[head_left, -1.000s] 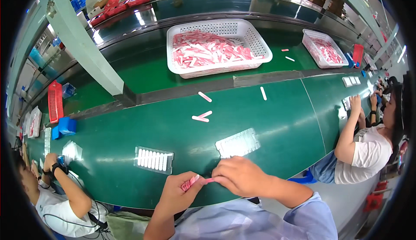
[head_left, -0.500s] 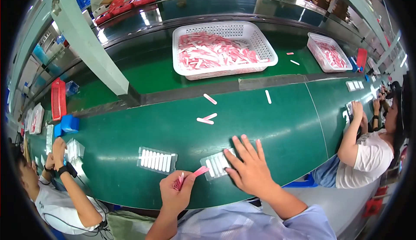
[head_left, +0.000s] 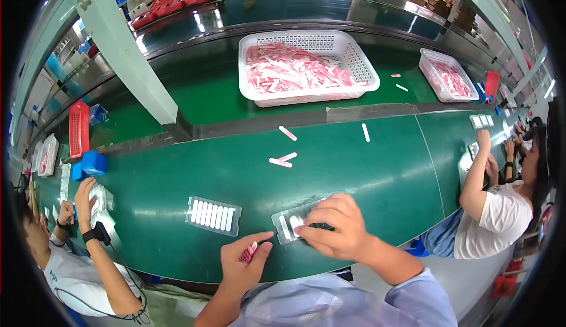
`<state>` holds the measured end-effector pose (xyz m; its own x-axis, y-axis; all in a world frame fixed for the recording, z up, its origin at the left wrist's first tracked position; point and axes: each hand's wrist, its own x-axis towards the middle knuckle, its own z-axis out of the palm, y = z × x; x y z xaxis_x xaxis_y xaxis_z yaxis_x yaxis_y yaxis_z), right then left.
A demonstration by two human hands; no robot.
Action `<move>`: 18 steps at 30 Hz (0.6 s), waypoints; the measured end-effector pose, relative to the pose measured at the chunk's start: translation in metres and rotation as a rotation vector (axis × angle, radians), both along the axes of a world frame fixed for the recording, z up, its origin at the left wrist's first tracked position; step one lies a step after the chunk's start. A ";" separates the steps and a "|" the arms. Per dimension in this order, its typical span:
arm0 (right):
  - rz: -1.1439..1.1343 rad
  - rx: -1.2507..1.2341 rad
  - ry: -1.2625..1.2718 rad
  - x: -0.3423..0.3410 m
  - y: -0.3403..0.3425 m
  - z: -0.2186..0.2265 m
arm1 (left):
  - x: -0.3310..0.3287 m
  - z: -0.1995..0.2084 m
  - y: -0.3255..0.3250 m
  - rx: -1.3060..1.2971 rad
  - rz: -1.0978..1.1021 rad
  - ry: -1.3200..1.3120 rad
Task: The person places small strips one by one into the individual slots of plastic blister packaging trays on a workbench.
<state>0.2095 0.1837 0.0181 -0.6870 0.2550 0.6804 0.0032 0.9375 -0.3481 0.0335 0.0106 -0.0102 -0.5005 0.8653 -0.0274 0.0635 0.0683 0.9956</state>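
- The right hand (head_left: 333, 229) lies fingers-down on a clear plastic blister tray (head_left: 293, 225) at the near edge of the green worktop (head_left: 365, 173), fingertips pressing into its slots; it covers most of the tray's right part.
- The left hand (head_left: 247, 262) is curled round a small bunch of pink sticks (head_left: 250, 251), thumb and forefinger pinching their tips, just left of that tray and right at the worktop's near rim.
- A second blister tray (head_left: 213, 215), filled with a row of white pieces, lies flat to the left, apart from both hands.
- Between the trays and the far rail the green belt is mostly open; only a few loose pink sticks (head_left: 283, 160) lie near the middle, two of them crossed, with one white stick (head_left: 365, 132) further right.
- Beyond a dark dividing strip sits a big white mesh basket (head_left: 360, 67) heaped with pink and white sticks; a smaller white basket (head_left: 435, 73) of the same stands well to its right.
- At the left end lie a red slatted tray (head_left: 79, 129) and a blue box (head_left: 93, 163).
- A person in a white shirt (head_left: 492, 224) leans on the right edge; another person's hand (head_left: 85, 194) reaches in at the left.
- A pale green pillar (head_left: 127, 56) rises from the belt's left part.
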 end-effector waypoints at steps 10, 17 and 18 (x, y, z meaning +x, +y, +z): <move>0.163 -0.025 -0.496 0.015 0.024 -0.024 | -0.006 -0.001 0.005 -0.118 -0.141 0.282; 0.245 -0.155 -0.618 0.017 0.020 -0.025 | -0.007 -0.003 0.003 -0.129 -0.173 0.172; 0.209 -0.161 -0.620 0.016 0.016 -0.024 | -0.009 -0.002 0.001 -0.153 -0.185 -0.005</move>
<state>0.2253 0.1997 -0.0058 -0.9843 0.1394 0.1086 0.0717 0.8766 -0.4758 0.0242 0.0120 -0.0119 -0.3334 0.9277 -0.1677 0.0841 0.2065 0.9748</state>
